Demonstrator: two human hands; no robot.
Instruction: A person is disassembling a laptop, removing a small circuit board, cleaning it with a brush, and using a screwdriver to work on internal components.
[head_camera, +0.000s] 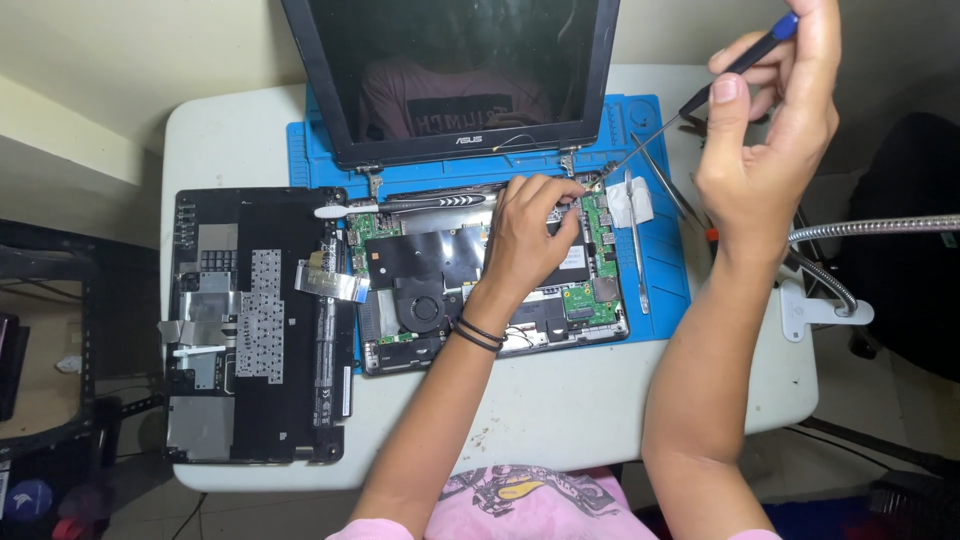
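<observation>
Fingers (735, 90) around screwdriver (690, 105) above laptop base (590, 300)

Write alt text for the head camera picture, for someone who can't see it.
A person's right hand holds a long screwdriver with its tip near the top edge of an opened laptop, while the left hand rests on the exposed circuit board. The laptop lies on a blue mat, its removed keyboard cover to the left.

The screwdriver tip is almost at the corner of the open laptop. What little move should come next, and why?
Probably lower the screwdriver tip straight into the spot by the right hinge. The right hand holds it slanted, its tip right beside the left hand fingertips resting there on the circuit board.
</observation>
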